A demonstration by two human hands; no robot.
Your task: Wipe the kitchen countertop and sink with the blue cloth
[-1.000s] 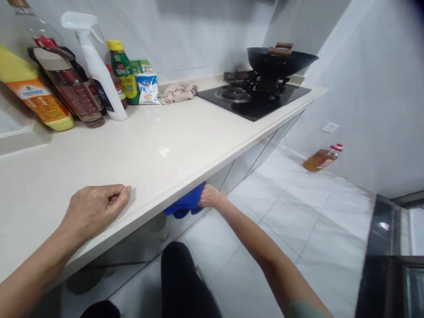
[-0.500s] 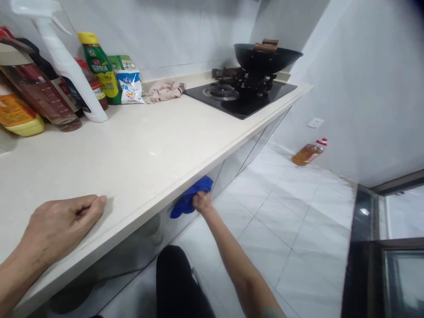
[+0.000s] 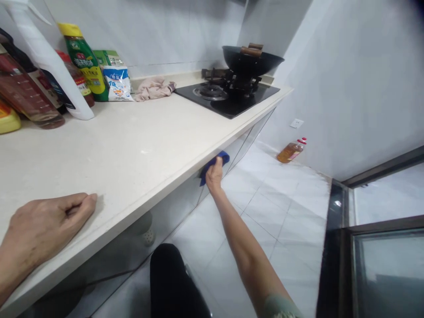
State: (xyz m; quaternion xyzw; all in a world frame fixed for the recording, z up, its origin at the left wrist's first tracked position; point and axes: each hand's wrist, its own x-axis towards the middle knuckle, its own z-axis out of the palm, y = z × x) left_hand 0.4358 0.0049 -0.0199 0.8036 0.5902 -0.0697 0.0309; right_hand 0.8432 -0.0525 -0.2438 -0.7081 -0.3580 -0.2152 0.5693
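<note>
My right hand [image 3: 214,175] grips a blue cloth [image 3: 224,156] against the glossy cabinet front [image 3: 188,194], just under the countertop's edge. Part of the cloth is hidden behind my fingers. My left hand [image 3: 49,225] rests on the pale countertop [image 3: 132,145] near its front edge, fingers curled into a loose fist; nothing shows in it.
At the back left stand a white spray bottle [image 3: 49,62], a green-and-yellow sauce bottle [image 3: 86,64] and a small bag [image 3: 117,84]. A crumpled pink cloth [image 3: 154,89] lies near the gas stove [image 3: 238,101], which bears a wok [image 3: 251,62]. An oil jug [image 3: 290,151] sits on the floor.
My right hand has moved the blue cloth forward and to the right along the cabinet front, toward the stove. My left hand stays on the countertop. The view has shifted slightly right.
</note>
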